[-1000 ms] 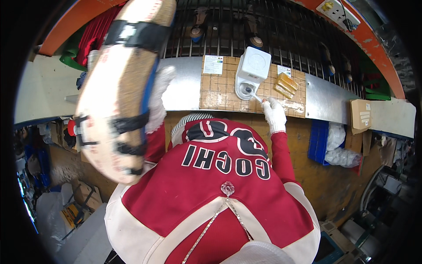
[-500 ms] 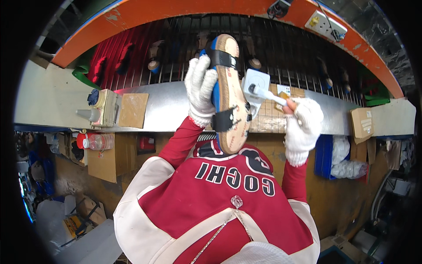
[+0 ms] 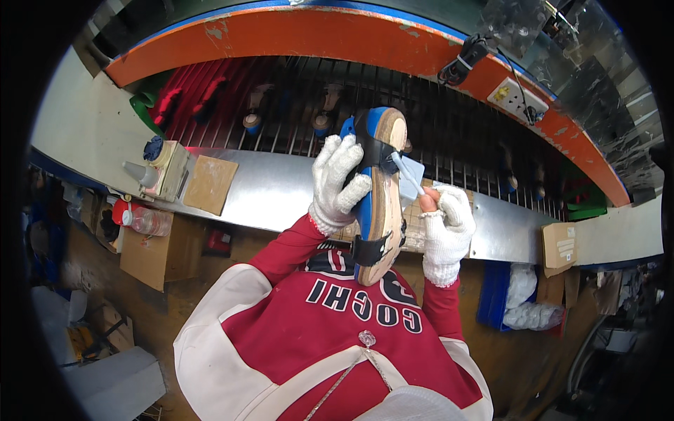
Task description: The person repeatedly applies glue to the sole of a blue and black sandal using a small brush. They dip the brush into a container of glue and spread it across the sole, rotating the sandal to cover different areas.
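Observation:
My left hand point(image 3: 338, 186), in a white knitted glove, grips an upturned sandal point(image 3: 380, 207) by its left side. Black straps cross over onto its tan underside, and a blue foot form shows along its edge. My right hand point(image 3: 451, 228), gloved with bare fingertips, pinches the pale handle of a brush point(image 3: 410, 175). The brush's far end meets the sandal's right edge near the upper strap; its bristles are hard to make out. Behind the brush sits a pale square container point(image 3: 413, 168), partly covered by the sandal and brush.
Beyond the metal ledge point(image 3: 274, 186) runs a rack of bars point(image 3: 288, 133) carrying several shoes, under an orange arch point(image 3: 295, 38). On the left are a cardboard piece point(image 3: 210, 184), a grimy holder point(image 3: 170, 168) and a bottle point(image 3: 149, 222). A blue bin point(image 3: 493, 295) stands at right.
My right hand has brought the brush left from the pale container to the sandal's edge. The sandal, still in my left hand, is turned slightly more on its side. The whole view has shifted.

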`<state>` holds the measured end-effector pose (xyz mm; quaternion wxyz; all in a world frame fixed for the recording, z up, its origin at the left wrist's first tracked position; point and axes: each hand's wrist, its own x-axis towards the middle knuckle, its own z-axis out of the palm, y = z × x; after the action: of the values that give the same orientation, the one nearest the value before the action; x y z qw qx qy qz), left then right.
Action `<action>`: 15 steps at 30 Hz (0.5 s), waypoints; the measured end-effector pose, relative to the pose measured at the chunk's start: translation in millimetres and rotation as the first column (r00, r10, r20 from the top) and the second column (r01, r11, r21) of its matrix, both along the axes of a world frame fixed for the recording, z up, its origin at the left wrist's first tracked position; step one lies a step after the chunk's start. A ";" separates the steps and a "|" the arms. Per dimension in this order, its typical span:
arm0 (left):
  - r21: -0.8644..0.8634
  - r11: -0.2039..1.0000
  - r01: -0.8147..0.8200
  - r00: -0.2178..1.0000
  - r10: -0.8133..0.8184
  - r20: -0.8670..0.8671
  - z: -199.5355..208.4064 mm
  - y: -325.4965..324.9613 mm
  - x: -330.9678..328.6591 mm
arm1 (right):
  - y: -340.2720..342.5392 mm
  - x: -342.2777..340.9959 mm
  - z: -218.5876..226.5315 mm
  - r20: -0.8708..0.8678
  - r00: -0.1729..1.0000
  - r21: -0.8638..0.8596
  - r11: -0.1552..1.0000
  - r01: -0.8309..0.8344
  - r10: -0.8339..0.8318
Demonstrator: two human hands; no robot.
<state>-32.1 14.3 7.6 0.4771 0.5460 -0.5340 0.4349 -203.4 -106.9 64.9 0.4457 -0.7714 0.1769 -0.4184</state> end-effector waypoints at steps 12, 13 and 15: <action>-0.008 1.000 -0.006 1.000 0.006 0.013 11.8 -8.8 2.8 | -43.9 20.0 28.4 0.056 0.996 -0.442 0.892 0.089 -0.072; -0.018 1.000 0.005 1.000 -0.005 0.011 13.3 -10.7 4.0 | -46.6 20.0 27.8 0.051 0.998 -0.399 0.915 0.053 -0.036; -0.019 1.000 0.009 1.000 -0.008 0.018 15.2 -13.8 5.8 | -51.7 15.4 27.5 -0.015 1.000 -0.389 0.921 0.008 -0.016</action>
<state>-26.3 0.5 22.9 0.4792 0.5353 -0.5364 0.4429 -187.9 -158.6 92.4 0.2798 -0.8470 0.0992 -0.4409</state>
